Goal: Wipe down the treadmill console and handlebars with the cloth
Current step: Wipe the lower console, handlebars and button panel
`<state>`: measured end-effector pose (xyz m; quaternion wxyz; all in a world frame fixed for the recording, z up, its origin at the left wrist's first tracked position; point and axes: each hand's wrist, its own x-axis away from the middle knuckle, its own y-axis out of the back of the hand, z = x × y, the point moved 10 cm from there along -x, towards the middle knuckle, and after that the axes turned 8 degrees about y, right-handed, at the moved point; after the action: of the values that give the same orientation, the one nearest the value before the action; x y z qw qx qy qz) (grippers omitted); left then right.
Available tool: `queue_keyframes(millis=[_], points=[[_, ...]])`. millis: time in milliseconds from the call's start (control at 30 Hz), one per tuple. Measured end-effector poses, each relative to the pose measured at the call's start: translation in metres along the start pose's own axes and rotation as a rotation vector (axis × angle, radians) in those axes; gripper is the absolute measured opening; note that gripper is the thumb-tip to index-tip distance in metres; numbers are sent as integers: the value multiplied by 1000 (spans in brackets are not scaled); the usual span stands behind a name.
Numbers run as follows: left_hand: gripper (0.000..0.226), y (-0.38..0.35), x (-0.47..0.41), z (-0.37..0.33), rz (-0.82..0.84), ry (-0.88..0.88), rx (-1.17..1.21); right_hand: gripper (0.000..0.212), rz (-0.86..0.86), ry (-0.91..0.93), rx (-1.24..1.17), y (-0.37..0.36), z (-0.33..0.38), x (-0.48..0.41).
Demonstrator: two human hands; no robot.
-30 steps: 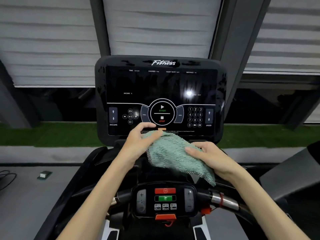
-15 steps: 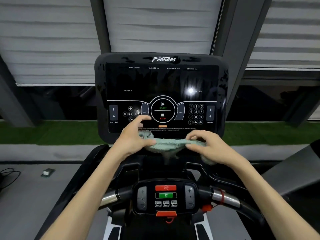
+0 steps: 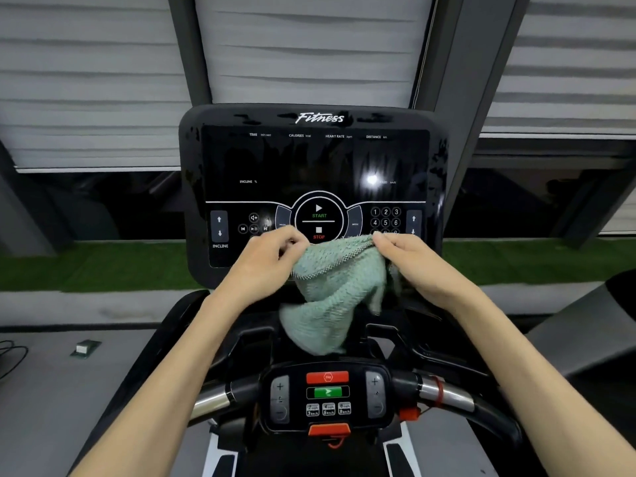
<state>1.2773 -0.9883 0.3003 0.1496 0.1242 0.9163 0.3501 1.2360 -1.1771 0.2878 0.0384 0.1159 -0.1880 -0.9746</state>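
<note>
Aloft, cloth [image 3: 339, 284] between left hand [image 3: 263, 261] and right hand [image 3: 414, 261], a corner in each pinch.

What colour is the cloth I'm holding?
Pale mint green cloth, seen best in the head view.

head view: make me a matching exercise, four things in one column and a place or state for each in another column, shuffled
1. cloth
2. left hand
3. right hand
4. red button

a. just below the number keypad, pinching the cloth
b. on the lower panel, above the green button
c. hanging between both hands
d. beside the media keys, pinching the cloth

Pairs: 1-c, 2-d, 3-a, 4-b
</note>
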Motion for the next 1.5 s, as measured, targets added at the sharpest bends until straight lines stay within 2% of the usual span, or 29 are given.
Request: queue_keyframes(millis=[67, 100, 167, 233, 267, 333, 400, 533, 700, 767, 833, 967, 1067, 1133, 1200, 1333, 1433, 1500], points=[[18, -1, -2, 3, 43, 73, 289, 37, 31, -81, -238, -3, -1, -2], [19, -4, -3, 5, 67, 130, 429, 42, 69, -125, -353, -7, -2, -2], [19, -14, -4, 9, 111, 249, 648, 67, 140, -206, -562, -13, -9, 0], [18, -22, -2, 8, 176, 315, 807, 90, 118, -244, -681, -7, -21, -2], [23, -26, 0, 7, 222, 324, 853, 99, 86, -262, -728, -3, -30, -3], [49, -29, 4, 8, 337, 309, 883, 113, 49, -307, -800, 3, -44, -2], [62, -30, 8, 12, 403, 292, 754, 114, 93, -347, -740, 1, -48, 4], [40, -25, 5, 27, 290, 277, 419, 75, 189, -412, -257, 1, -54, 16], [19, -32, -3, 28, 248, 123, -66, 41, 267, -414, 27, 5, -70, 9], [11, -32, -4, 22, 215, 51, -170, 23, 280, -349, 168, 7, -67, 4], [12, -34, -4, 24, 212, 39, -203, 11, 297, -274, 251, 4, -58, 2], [31, -37, -5, 42, 187, 88, -315, 36, 282, -199, 327, -6, -53, 2], [37, -30, -5, 35, 65, 8, -259, 42, 308, -113, 608, -8, -61, -3], [38, -27, -2, 25, 3, -40, -219, 42, 278, -68, 658, -10, -55, -5], [37, -23, 0, 19, -39, -29, -205, 45, 164, -26, 602, -10, -47, -7], [34, -26, 0, 21, -47, 102, -109, 49, -51, -2, 469, -9, -35, -14], [35, -39, -4, 23, 4, 204, -10, 47, -90, -52, 322, -24, -32, -18], [46, -49, -5, 23, 42, 256, 62, 52, -84, -70, 258, -37, -25, -21]])
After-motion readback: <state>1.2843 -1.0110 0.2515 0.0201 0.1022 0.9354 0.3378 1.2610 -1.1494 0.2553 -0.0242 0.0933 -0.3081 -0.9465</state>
